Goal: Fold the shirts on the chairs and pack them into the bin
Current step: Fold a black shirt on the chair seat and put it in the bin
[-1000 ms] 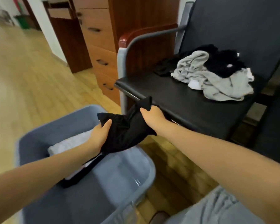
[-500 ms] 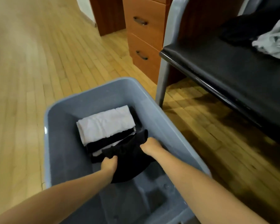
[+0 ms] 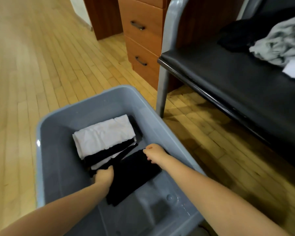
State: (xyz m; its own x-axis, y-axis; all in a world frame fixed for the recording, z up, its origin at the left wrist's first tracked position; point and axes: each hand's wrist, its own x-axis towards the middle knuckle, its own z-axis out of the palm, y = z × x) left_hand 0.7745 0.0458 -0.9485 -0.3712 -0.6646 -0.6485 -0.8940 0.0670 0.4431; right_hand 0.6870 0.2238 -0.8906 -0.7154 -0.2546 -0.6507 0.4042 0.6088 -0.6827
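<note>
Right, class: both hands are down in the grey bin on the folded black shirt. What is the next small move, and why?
Probably let go and lift both hands out. The folded black shirt already lies on the floor of the bin, beside the white and black stack. The left hand and right hand are at its far corners, and unfolded shirts wait on the chair.

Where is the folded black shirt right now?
In the head view, the folded black shirt lies inside the grey plastic bin, beside the stack of folded white and black shirts, between the left hand and right hand.
</note>
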